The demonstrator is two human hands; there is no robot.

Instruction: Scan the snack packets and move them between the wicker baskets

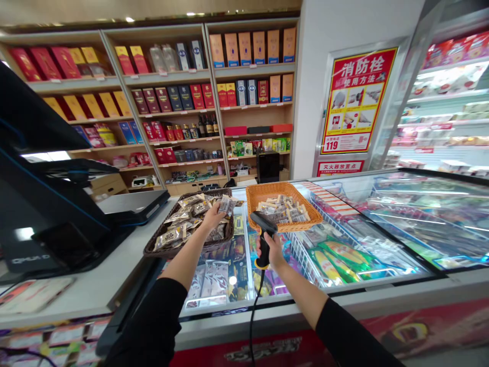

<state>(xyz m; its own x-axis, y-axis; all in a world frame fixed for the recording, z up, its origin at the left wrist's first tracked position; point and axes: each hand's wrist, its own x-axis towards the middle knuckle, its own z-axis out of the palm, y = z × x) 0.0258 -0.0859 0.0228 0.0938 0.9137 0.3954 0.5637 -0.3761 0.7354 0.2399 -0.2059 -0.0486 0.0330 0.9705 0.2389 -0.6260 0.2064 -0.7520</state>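
Note:
My left hand (212, 218) is closed on a small snack packet (228, 205), held over the right side of a dark brown basket (150, 243). Many similar wrapped packets (171, 237) fill that basket. My right hand (272, 250) is wrapped round the grip of a black barcode scanner (263, 234) with yellow trim. Its head points up and to the left, and its cable (255, 306) hangs down past the freezer edge. Just behind the scanner sits an orange wicker basket (254, 193), with more packets (284, 209) lying in it.
Both baskets rest on a glass-topped chest freezer (382, 278) with frozen goods inside. A checkout machine (57, 214) and a flat scale (128, 204) stand on the counter (95, 285) at left. Shelves (183, 76) of boxed goods line the back wall.

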